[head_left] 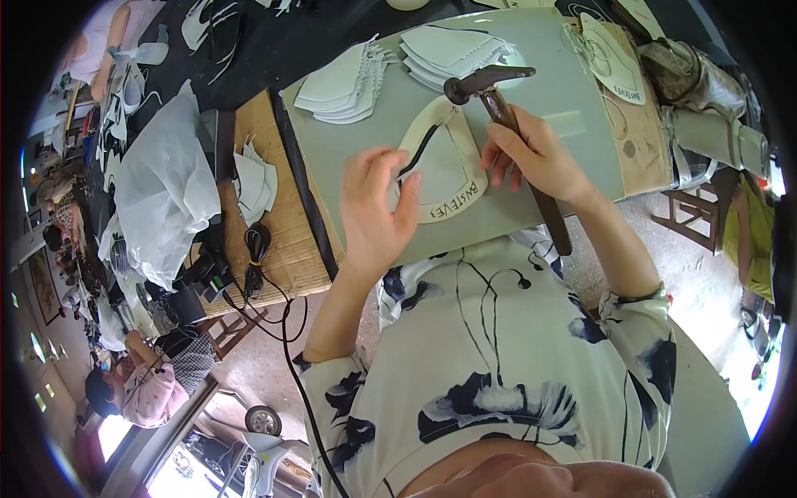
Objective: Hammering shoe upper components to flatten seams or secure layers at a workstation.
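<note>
Head view, right hand: the right hand point(538, 156) grasps a dark metal hammer with a brown wooden handle point(500, 108), its head pointing away from the person.
Left hand: the left hand point(372, 199) is loose, thumb apart from bent fingers, fingertips beside a thin black strip point(422, 148) (whether they touch, I cannot tell).
Template: a cream, rounded, ring-shaped flat template point(473, 158) lies between the hands on a grey-green flat board point(573, 87), the strip along its left side.
Piles: two stacks of white jagged-edged pieces point(344, 85) lie beyond.
Bag: a crumpled translucent plastic bag point(162, 187) sits left, contents unclear.
</note>
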Motion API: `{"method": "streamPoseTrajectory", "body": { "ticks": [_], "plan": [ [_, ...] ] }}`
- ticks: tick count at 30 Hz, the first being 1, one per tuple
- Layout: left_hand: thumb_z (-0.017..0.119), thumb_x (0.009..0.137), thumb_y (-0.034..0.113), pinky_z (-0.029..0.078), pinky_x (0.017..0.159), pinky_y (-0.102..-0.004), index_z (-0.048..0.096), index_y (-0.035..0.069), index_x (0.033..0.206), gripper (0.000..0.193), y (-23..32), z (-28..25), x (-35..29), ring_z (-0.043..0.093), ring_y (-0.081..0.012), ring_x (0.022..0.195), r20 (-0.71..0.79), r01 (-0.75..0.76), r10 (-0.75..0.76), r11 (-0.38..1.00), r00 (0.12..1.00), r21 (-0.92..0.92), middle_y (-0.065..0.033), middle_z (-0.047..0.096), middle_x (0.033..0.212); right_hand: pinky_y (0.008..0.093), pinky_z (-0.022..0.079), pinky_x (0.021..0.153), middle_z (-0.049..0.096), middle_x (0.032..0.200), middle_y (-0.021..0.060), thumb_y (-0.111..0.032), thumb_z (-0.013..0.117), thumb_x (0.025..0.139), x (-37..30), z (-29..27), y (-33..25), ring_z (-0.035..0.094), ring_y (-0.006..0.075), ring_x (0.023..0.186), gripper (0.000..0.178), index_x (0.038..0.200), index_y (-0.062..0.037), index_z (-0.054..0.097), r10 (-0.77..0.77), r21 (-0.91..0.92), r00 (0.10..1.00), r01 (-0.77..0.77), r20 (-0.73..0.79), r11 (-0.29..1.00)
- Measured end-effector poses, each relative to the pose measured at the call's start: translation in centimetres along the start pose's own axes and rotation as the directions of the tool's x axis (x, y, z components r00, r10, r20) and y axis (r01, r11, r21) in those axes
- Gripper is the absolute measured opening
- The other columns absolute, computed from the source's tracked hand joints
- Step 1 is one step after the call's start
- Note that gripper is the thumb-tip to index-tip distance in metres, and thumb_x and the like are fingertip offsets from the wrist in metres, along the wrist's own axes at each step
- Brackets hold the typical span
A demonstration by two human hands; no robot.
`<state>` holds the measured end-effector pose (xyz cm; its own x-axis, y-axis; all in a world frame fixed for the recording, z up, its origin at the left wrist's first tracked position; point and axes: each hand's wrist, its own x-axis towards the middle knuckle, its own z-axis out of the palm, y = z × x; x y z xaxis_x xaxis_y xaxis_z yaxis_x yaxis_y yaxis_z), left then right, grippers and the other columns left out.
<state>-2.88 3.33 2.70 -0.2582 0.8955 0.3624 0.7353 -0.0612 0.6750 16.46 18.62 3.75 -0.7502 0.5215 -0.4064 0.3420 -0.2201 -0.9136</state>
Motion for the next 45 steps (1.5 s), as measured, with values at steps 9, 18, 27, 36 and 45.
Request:
{"method": "streamPoseTrajectory", "body": {
  "ticks": [9, 18, 27, 36, 45],
  "plan": [
    [0.076, 0.075, 0.008, 0.034, 0.094, -0.0452, 0.064, 0.007, 0.096, 0.024, -0.7, 1.9, 2.8, 0.048, -0.0265, 0.109, 0.221, 0.165, -0.187, 0.98, 0.957, 0.113, -0.0054, 0.053, 0.108, 0.0227, 0.05, 0.052, 0.067, 0.085, 0.0082, -0.022, 0.045, 0.105, 0.2, 0.8, 0.8, 0.069, 0.0128, 0.069, 0.024, 0.104, 0.0012, 0.05, 0.014, 0.024, 0.997, -0.013, -0.078, 1.0],
    [0.073, 0.076, 0.005, 0.052, 0.068, -0.0371, 0.047, 0.001, 0.121, 0.052, 1.1, -0.3, 4.0, 0.068, -0.0294, 0.075, 0.501, 0.361, -0.26, 0.925, 0.826, -0.115, -0.0132, 0.068, 0.082, 0.0234, 0.051, 0.053, 0.067, 0.083, 0.0085, -0.022, 0.046, 0.105, 0.2, 0.8, 0.8, 0.068, 0.0124, 0.068, 0.024, 0.103, 0.0016, 0.05, 0.011, 0.002, 0.996, -0.011, -0.093, 1.0],
    [0.071, 0.083, 0.003, 0.049, 0.061, -0.0285, 0.043, 0.001, 0.124, 0.05, 0.1, 0.5, 3.0, 0.065, -0.0183, 0.064, 0.423, 0.472, -0.267, 0.714, 0.866, -0.517, -0.0117, 0.065, 0.076, 0.0249, 0.052, 0.056, 0.067, 0.083, 0.0085, -0.023, 0.046, 0.105, 0.1, 1.1, 0.9, 0.068, 0.0124, 0.069, 0.025, 0.103, 0.0016, 0.051, 0.0, -0.011, 0.994, -0.002, -0.112, 1.0],
    [0.071, 0.08, 0.003, 0.046, 0.055, -0.0304, 0.043, -0.001, 0.121, 0.05, 0.7, 0.9, 2.2, 0.061, -0.0185, 0.056, 0.495, 0.555, -0.378, 0.783, 0.782, -0.279, -0.0117, 0.064, 0.069, 0.0247, 0.052, 0.056, 0.067, 0.083, 0.0086, -0.024, 0.047, 0.105, 0.1, 1.2, 0.9, 0.068, 0.0128, 0.069, 0.026, 0.102, 0.0018, 0.051, 0.002, -0.014, 0.993, -0.004, -0.117, 1.0],
    [0.072, 0.079, 0.006, 0.049, 0.057, -0.0356, 0.047, -0.002, 0.115, 0.045, 1.3, 1.4, 1.9, 0.065, -0.0244, 0.06, 0.429, 0.485, -0.392, 0.865, 0.814, -0.129, -0.0127, 0.065, 0.073, 0.0249, 0.053, 0.058, 0.068, 0.085, 0.0087, -0.022, 0.046, 0.105, -0.5, 1.1, 0.7, 0.068, 0.0133, 0.073, 0.024, 0.103, 0.0016, 0.05, -0.016, 0.007, 0.995, 0.017, -0.094, 1.0]
  ]
}}
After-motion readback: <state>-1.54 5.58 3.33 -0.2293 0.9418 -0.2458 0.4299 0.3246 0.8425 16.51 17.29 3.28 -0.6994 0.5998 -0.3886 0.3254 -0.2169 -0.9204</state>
